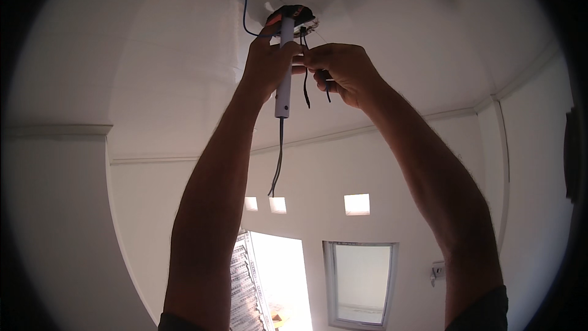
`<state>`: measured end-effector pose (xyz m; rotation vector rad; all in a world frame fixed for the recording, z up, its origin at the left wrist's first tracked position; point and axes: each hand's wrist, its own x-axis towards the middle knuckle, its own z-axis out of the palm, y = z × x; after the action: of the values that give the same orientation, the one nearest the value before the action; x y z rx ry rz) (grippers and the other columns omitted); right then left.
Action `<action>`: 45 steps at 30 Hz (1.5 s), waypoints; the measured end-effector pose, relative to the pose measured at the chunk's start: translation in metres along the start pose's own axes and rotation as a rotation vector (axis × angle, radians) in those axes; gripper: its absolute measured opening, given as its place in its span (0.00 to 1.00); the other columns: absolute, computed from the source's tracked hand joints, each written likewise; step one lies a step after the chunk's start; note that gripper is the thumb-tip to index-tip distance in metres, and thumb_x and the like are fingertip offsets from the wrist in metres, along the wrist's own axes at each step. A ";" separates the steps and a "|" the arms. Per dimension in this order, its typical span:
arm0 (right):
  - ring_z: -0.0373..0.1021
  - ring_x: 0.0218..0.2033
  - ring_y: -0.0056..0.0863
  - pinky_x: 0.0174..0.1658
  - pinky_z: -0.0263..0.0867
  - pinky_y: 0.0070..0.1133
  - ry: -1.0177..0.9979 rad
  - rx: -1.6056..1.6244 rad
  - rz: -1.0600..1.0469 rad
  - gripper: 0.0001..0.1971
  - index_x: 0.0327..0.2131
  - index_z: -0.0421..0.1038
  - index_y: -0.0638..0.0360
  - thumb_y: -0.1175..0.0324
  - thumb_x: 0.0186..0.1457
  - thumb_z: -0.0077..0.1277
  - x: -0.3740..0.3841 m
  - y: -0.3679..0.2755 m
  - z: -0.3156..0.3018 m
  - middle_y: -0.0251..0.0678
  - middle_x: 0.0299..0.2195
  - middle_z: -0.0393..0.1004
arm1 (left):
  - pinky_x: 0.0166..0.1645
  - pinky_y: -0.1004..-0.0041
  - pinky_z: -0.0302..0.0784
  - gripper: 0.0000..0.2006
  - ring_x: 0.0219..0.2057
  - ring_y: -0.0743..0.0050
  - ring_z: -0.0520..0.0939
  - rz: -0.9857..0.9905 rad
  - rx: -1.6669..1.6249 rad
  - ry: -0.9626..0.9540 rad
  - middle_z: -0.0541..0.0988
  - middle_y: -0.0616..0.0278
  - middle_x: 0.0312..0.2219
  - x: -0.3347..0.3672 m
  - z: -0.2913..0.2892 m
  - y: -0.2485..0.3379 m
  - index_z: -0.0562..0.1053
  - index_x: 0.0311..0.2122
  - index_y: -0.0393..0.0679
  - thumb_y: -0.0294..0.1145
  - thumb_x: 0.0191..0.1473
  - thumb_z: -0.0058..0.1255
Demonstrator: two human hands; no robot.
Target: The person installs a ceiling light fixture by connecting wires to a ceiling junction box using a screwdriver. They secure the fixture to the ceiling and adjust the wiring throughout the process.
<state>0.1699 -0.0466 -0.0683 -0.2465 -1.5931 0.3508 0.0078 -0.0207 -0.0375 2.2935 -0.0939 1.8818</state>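
Observation:
Overhead at the ceiling, my left hand [264, 64] is wrapped round a white tube [283, 98] that hangs nearly upright. Two thin dark wires [279, 153] come out of the tube's lower end. The tube's top meets a dark round fitting [297, 13] in the ceiling, partly behind my fingers. My right hand [343, 70] is closed just right of the tube, its fingertips pinching a black wire [307, 89] that drops from the fitting. A short dark wire end [328, 93] shows below my right fingers. Beside my left hand, a blue wire [245, 12] curves up along the ceiling.
White ceiling panels [171, 73] surround the fitting. Lower down are a bright open doorway [285, 276] with a patterned door leaf [248, 279], a framed window [361, 282], and small square wall openings [357, 205]. A switch or socket [437, 271] is on the wall by my right forearm.

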 end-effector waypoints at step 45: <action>0.78 0.30 0.38 0.36 0.75 0.29 0.193 -0.951 -0.498 0.13 0.36 0.79 0.59 0.61 0.51 0.55 0.012 -0.031 0.038 0.43 0.32 0.81 | 0.45 0.53 0.81 0.24 0.41 0.36 0.83 0.236 0.620 0.087 0.81 0.36 0.35 0.003 0.003 -0.016 0.58 0.58 0.36 0.27 0.55 0.44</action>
<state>0.1332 -0.0738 -0.0467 -0.5652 -1.4658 -0.8197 0.0139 -0.0055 -0.0363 2.6652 0.2834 2.3936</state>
